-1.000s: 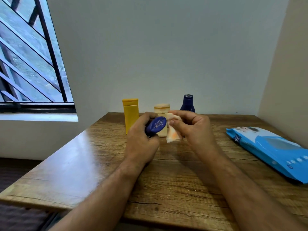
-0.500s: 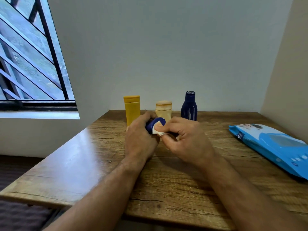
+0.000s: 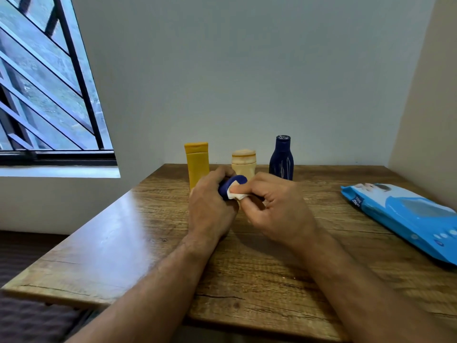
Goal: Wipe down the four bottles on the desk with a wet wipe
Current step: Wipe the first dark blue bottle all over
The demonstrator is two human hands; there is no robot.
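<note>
We see a wooden desk point(image 3: 128, 241) with a rough grain and a glossy shine on its left part. At its far edge, near the plain wall, three bottles stand upright in a row: a yellow bottle point(image 3: 197, 161) with flat sides and a flat cap, a short cream bottle point(image 3: 243, 162) with a round wide lid, and a dark blue bottle point(image 3: 281, 159) with rounded shoulders and a narrow neck. On the right of the desk lies a soft blue wipe pack point(image 3: 405, 214) of shiny plastic film.

Above the middle of the desk, the left hand point(image 3: 210, 206) has its fingers curled around a small dark blue bottle point(image 3: 231, 185), of which we see mostly the round smooth end; the rest is hidden in the palm. The right hand point(image 3: 277, 206) pinches a white wet wipe point(image 3: 236, 194), crumpled and thin, between the thumb and the bent fingers, and presses it against this round end. Both hands touch each other closely around the bottle, in front of the cream bottle.

A window point(image 3: 44, 82) with dark diagonal bars is at the left.
</note>
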